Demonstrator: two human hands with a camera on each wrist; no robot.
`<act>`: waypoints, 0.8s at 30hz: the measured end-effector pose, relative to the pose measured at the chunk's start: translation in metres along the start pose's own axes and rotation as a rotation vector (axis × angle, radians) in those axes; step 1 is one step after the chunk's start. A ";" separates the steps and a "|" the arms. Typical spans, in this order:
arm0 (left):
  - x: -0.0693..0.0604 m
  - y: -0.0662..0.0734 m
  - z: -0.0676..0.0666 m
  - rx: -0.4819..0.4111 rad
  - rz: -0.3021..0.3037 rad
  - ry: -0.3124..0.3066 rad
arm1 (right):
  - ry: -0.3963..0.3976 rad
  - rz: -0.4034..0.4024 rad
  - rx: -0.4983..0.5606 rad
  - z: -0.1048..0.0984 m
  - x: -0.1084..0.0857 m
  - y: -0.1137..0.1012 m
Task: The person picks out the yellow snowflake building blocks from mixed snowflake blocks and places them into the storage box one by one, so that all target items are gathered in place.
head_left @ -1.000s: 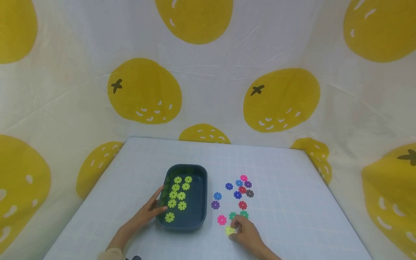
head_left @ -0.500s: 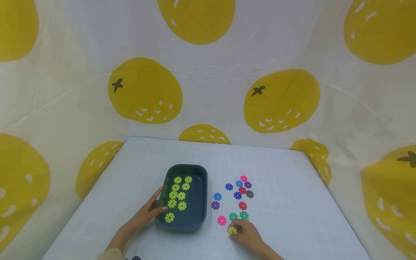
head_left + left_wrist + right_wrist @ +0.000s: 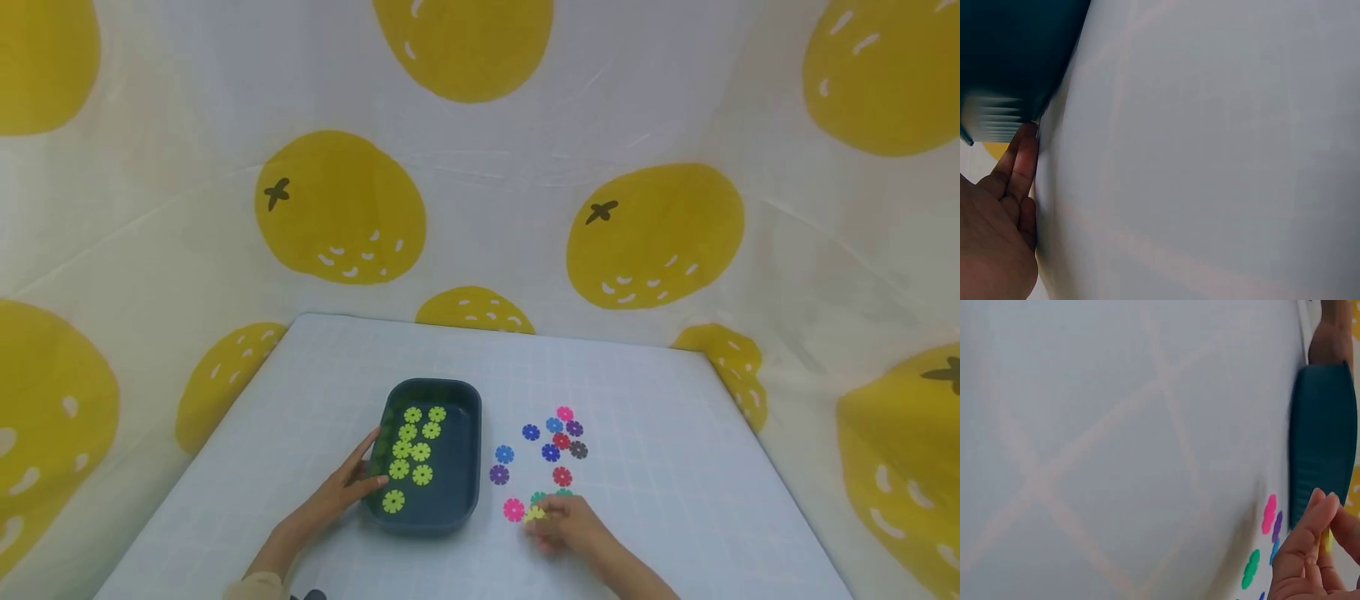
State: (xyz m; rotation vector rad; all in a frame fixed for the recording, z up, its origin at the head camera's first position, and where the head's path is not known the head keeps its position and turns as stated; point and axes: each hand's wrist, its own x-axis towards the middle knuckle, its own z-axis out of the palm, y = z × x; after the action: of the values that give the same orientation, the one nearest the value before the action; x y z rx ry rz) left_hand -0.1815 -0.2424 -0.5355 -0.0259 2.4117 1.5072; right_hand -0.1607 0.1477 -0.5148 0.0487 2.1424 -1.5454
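A dark teal tray point(image 3: 459, 467) stands left of the middle of the table, with several yellow-green snowflake discs point(image 3: 422, 475) lying flat along its left half. My left hand point(image 3: 347, 486) holds the tray's left side, thumb over the rim. In the left wrist view the left fingers point(image 3: 1022, 159) reach the tray's base from outside. To the right of the tray, my right hand point(image 3: 573, 525) pinches one yellow-green disc point(image 3: 535, 515) between thumb and fingertips. Only a sliver of that disc shows in the right wrist view. Two green discs point(image 3: 538, 498) are partly hidden behind this hand.
Loose discs lie right of the tray: pink point(image 3: 513, 510), purple point(image 3: 499, 475), light blue point(image 3: 504, 454), red point(image 3: 562, 477), dark blue point(image 3: 551, 452) and grey point(image 3: 578, 450), among others. A pale checked cloth point(image 3: 660, 467) covers the table. A fruit-print curtain point(image 3: 491, 225) surrounds it.
My right hand has picked up and turned the yellow-green disc, then shifted slightly away from me, covering more of the green discs. The left hand and tray stay put.
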 end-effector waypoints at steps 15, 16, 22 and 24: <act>-0.001 0.000 0.000 -0.008 -0.020 -0.002 | -0.065 -0.056 0.086 -0.010 0.009 -0.068; -0.001 0.001 0.000 -0.011 -0.021 -0.001 | -0.072 -0.063 0.091 -0.009 0.010 -0.072; -0.001 0.001 0.001 -0.012 -0.017 0.007 | -0.119 -0.086 0.123 -0.001 0.017 -0.095; 0.000 0.001 0.001 -0.010 -0.021 0.008 | -0.133 -0.079 0.141 0.003 0.021 -0.102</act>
State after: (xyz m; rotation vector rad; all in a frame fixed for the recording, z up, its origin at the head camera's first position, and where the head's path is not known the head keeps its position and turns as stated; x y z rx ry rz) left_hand -0.1816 -0.2410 -0.5352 -0.0591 2.4032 1.5124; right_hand -0.2092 0.1031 -0.4339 -0.0898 1.9513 -1.6931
